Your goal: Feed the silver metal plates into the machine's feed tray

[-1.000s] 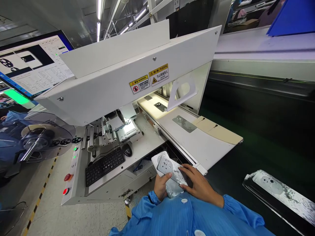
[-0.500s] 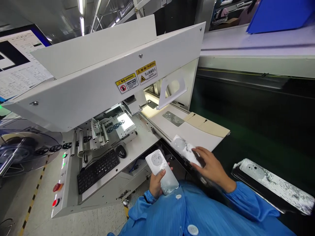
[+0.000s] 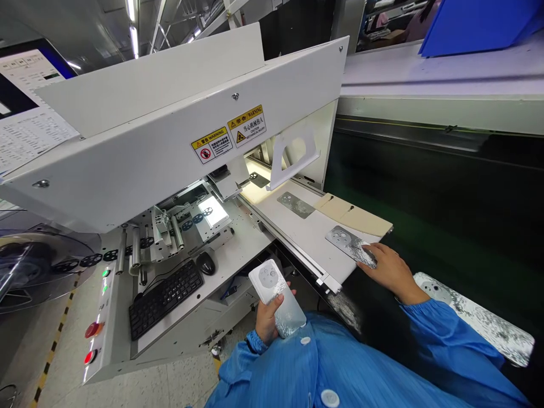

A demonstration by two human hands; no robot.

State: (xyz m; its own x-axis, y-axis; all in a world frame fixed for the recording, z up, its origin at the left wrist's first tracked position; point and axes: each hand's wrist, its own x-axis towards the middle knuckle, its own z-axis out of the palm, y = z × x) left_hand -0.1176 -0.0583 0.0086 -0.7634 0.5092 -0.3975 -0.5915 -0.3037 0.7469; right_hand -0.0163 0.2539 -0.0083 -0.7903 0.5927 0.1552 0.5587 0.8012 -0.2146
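Note:
In front of my body, my left hand (image 3: 267,322) is closed around what looks like a small stack of pale phone back covers (image 3: 272,283) with round camera areas. My right hand (image 3: 391,275) grips the lower end of a grey, marbled phone back cover (image 3: 345,241), over the right front part of the white platform (image 3: 314,243). Whether that cover touches the platform, I cannot tell. Farther in on the platform lies a second grey cover (image 3: 296,204). Under the machine's light sits another cover (image 3: 259,180).
The white machine hood (image 3: 170,136) with warning labels overhangs the platform. To the left are a keyboard (image 3: 165,297), a mouse (image 3: 206,263) and red buttons (image 3: 93,330). A marbled cover (image 3: 480,317) lies on the dark surface behind my right forearm. A blue bin (image 3: 476,28) stands far right.
My right hand has moved right and away from me, bringing the grey cover over the platform's right part. My left hand keeps its hold. The view has shifted slightly.

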